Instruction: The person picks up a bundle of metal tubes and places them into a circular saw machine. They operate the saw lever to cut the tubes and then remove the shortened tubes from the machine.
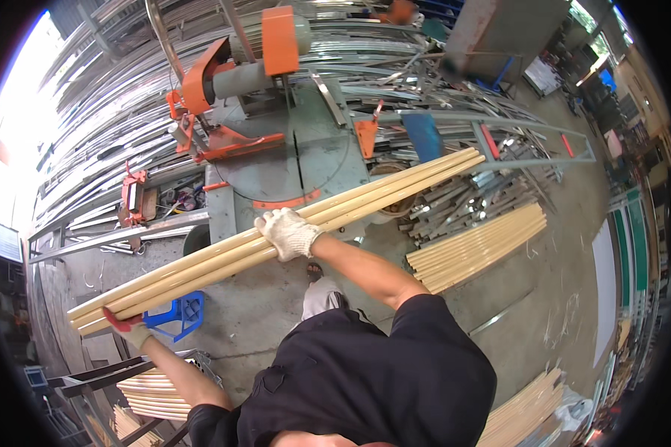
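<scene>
Across the upper half of the frame, silvery metal lengths (395,54) lie heaped in long, hard-edged, glinting runs behind an orange-and-grey cut-off saw (279,45). Its flat grey-green table (332,160) carries a dark straight slot, and none of the pale tubing lies across that slot, so I'd judge no cut is under way.

Slanting through the middle, from left of centre up toward the right, runs a bundle of cream tubes (395,192), slim, straight and glossy, held side by side before the table. Whether it touches the table's near edge I can't tell.

Right of centre, a neat stack of similar tubes (477,249) rests on the dull concrete floor (276,328); another pale stack (525,410) lies at the lower right. Lower left, a dark metal rack (101,384) stands by more lengths, their rounded sides ridged together. I'd call the work partway through, though which stacks are finished isn't clear.

Near the rack sits a blue plastic stool (190,313), smooth and square-legged.

Smallest, the gloved hands: the right (289,232), in nubbly white knit, grips the bundle from above near its middle; the left (129,328), red-coated at the fingers, grasps its lower-left end.
</scene>
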Action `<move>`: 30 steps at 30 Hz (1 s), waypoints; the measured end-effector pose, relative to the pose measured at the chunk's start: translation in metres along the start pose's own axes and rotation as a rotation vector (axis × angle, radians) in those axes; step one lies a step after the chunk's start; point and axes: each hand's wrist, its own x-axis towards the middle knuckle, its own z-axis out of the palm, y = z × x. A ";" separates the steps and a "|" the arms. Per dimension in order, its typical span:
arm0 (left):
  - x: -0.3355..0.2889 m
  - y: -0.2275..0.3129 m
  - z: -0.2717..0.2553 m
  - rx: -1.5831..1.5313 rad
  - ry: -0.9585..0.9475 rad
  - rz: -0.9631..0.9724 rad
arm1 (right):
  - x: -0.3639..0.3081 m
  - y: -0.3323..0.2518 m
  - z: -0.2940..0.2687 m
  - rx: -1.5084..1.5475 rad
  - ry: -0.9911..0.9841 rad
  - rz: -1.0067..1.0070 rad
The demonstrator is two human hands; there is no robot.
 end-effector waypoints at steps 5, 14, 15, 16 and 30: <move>0.048 -0.075 -0.019 -0.074 0.093 0.039 | 0.078 0.065 0.034 -0.002 0.036 -0.058; 0.154 -0.208 0.057 -0.178 0.093 -0.463 | 0.144 0.133 0.095 -0.077 0.128 0.181; 0.163 -0.230 0.075 -0.177 0.047 -0.525 | 0.150 0.138 0.094 -0.116 0.039 0.298; 0.177 -0.248 0.090 -0.125 0.072 -0.426 | 0.161 0.142 0.102 -0.185 0.040 0.363; 0.313 -0.447 0.202 -0.381 0.060 -0.761 | 0.266 0.189 0.166 -0.209 -0.168 1.031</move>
